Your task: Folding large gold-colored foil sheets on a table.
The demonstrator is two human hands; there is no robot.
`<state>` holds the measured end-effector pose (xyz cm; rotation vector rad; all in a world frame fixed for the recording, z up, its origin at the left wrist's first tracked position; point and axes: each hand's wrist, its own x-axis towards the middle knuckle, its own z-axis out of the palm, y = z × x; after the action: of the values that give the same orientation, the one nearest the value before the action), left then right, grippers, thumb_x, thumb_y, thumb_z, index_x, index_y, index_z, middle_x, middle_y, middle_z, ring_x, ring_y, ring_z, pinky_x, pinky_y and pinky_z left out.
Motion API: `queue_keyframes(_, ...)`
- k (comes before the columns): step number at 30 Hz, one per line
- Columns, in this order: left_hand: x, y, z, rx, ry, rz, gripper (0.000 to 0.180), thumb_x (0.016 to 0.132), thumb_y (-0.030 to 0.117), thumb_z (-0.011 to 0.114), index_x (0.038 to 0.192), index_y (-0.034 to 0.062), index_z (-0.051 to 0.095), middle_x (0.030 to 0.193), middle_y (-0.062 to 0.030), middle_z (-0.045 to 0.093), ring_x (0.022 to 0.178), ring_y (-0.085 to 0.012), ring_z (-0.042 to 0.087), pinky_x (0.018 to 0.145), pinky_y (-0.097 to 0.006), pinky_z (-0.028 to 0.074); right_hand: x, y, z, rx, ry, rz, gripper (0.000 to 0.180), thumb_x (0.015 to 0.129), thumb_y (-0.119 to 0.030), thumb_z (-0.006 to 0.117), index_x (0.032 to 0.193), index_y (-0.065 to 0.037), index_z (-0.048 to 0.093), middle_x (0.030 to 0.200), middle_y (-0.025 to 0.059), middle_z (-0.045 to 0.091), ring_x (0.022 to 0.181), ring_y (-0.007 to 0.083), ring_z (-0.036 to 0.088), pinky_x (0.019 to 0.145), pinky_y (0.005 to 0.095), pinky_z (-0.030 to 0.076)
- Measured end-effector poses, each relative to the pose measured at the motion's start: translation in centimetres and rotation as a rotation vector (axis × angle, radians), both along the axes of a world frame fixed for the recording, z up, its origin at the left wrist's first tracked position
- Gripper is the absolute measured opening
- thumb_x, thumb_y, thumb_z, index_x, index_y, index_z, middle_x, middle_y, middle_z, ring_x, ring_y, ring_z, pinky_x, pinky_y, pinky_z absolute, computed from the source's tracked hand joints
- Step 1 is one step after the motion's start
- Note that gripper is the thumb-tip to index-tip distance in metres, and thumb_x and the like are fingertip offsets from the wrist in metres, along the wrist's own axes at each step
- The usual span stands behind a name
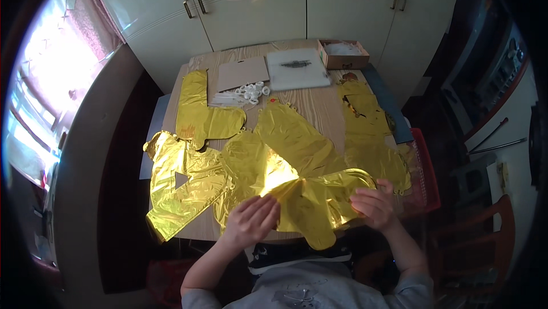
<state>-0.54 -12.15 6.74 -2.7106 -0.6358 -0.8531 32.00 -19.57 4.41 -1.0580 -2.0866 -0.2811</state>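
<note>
A flat, uninflated gold foil balloon (314, 209) is spread between my hands at the table's near edge, its rounded lower end hanging over. My left hand (251, 220) is closed on its left side, where the foil gathers into creases. My right hand (374, 203) pinches its right end, by a curved edge. More flat gold foil balloons lie around it: a crinkled one with a small triangular opening (165, 177) on the left, an L-shaped one (194, 106) behind that, and a wide one (297, 137) in the middle, partly covered by the held balloon.
Several white balloon sticks and cups (251, 93) lie beyond the foil, near a grey-brown board (242, 73) and a clear plastic packet (297, 69). An open cardboard box (342, 60) stands at the back right. More gold foil (371, 120) and a red tray (425, 172) are at the right.
</note>
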Motion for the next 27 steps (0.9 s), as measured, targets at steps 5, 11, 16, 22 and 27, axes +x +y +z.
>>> queue_keyframes(5,1.1,-0.7,-3.7,0.057,0.113,-0.125,0.017,0.08,0.012,0.066,0.094,0.0037,0.064,0.099,-0.0077,0.069,0.097,-0.0216,0.068,0.084,-0.035,0.054,2.0,-3.1,-3.6,0.022,-0.147,-0.113,0.009,0.084,-0.021,0.069,0.092,-0.017,0.067,0.099,-0.0045,0.07,0.097,0.0129,0.065,0.091,0.0398,0.039)
queue_keyframes(11,1.3,1.1,-5.8,-0.041,0.175,-0.093,0.021,0.079,0.013,0.065,0.098,0.0033,0.065,0.102,-0.0096,0.068,0.098,-0.023,0.067,0.085,-0.037,0.053,1.2,-4.4,-5.8,-0.116,-0.219,-0.093,0.009,0.083,-0.018,0.067,0.092,-0.018,0.069,0.102,-0.0054,0.069,0.102,0.0109,0.063,0.089,0.0368,0.042)
queue_keyframes(16,1.7,1.6,-2.9,0.037,0.138,-0.065,0.024,0.077,0.012,0.064,0.1,0.0034,0.065,0.106,-0.0092,0.067,0.102,-0.0222,0.065,0.089,-0.037,0.052,0.6,-3.6,-6.0,-0.114,-0.212,-0.058,0.012,0.08,-0.014,0.067,0.092,-0.017,0.069,0.101,-0.0049,0.069,0.102,0.0099,0.063,0.092,0.0372,0.041)
queue_keyframes(22,4.5,1.2,-0.7,0.108,0.314,-0.219,0.028,0.081,0.017,0.057,0.104,0.003,0.065,0.113,-0.0115,0.065,0.117,-0.0261,0.057,0.103,-0.04,0.042,1.3,-4.4,-8.7,-0.156,-0.116,-0.078,0.011,0.077,-0.012,0.068,0.088,-0.014,0.068,0.097,-0.0017,0.069,0.094,0.0121,0.065,0.089,0.0385,0.042)
queue_keyframes(27,4.0,1.2,-2.1,0.049,0.302,-0.213,0.029,0.077,0.018,0.059,0.103,0.0049,0.066,0.109,-0.0067,0.065,0.108,-0.0204,0.056,0.087,-0.036,0.049,3.2,-5.9,-7.3,-0.143,-0.008,-0.168,0.008,0.075,-0.009,0.067,0.083,-0.012,0.065,0.089,0.0,0.069,0.086,0.0156,0.066,0.086,0.0407,0.042)
